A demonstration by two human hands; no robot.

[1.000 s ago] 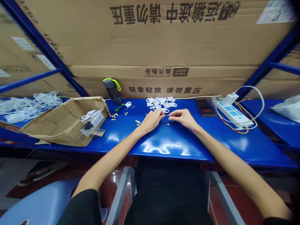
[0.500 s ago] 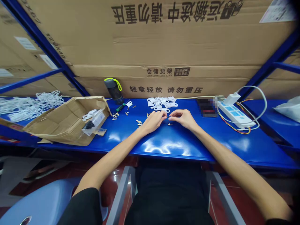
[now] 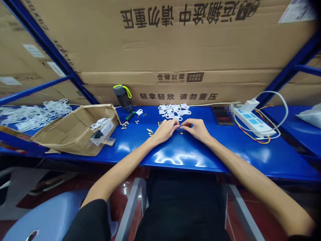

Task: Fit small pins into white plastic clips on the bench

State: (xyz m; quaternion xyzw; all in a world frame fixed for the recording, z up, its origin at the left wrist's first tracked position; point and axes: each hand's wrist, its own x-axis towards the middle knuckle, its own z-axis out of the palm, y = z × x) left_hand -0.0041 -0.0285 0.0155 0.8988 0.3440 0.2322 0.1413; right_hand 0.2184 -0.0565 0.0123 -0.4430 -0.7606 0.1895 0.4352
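Observation:
My left hand (image 3: pixel 165 130) and my right hand (image 3: pixel 197 128) are both closed in a pinch, their fingertips almost meeting above the blue table. Whatever lies between the fingertips is too small and too covered to name. Just below them, a small brass-coloured pin-like part (image 3: pixel 183 133) rests on the table. Behind the hands is a pile of white plastic pieces with ring-shaped ends (image 3: pixel 178 113). Several small brass-coloured parts (image 3: pixel 149 130) lie left of my left hand, and more small brass-coloured parts (image 3: pixel 124 125) are scattered farther left.
A green-handled screwdriver (image 3: pixel 130 115) lies by a dark bottle (image 3: pixel 124 98). To the left stand an open cardboard box (image 3: pixel 67 134) and a heap of white cords (image 3: pixel 37 115). A white power strip (image 3: pixel 254 124) with cables sits at right, beside a blurred dark object (image 3: pixel 222 114). Large cartons (image 3: pixel 175 47) wall the back.
The fingertips of both hands have drawn slightly closer together, and the thin piece seen between them earlier is now mostly hidden. The whole view has shifted slightly.

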